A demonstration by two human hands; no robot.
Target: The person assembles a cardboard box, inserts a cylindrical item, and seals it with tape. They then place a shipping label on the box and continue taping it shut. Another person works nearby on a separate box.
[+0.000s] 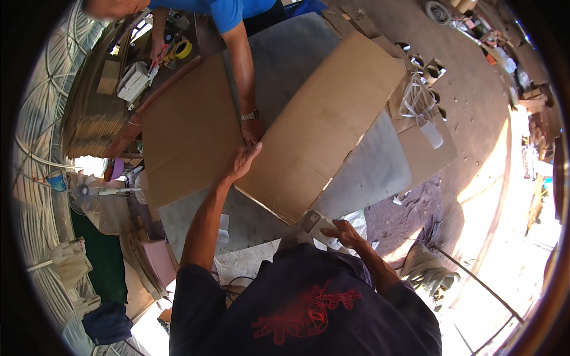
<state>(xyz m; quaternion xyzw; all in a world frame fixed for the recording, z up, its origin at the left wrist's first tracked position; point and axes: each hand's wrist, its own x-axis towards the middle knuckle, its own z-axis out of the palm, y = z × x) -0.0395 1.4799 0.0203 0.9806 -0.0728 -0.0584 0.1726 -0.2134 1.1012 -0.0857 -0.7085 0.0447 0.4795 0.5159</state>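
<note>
A long folded piece of corrugated cardboard (325, 120) lies slantwise across a grey-topped table (378, 160). My left hand (242, 163) holds its left edge near the front corner, thumb on top; the fingers are mostly hidden. In my right hand (346, 233) is a white hand-held tool (318, 224) with a grey end, right by the cardboard's near corner. The tool's exact kind is unclear. Just beyond my left hand, a co-worker's hand (253, 131) reaches down to the same edge. A flat cardboard sheet (189, 129) lies to the left.
The co-worker, in a blue shirt (227, 13), leans over the far side, other hand (158, 51) near yellow tape (181, 49). Stacked cardboard (95, 129) stands left, with a fan (84, 191) below it. Cardboard tubes (432, 71) and clear plastic strapping (418, 100) lie right.
</note>
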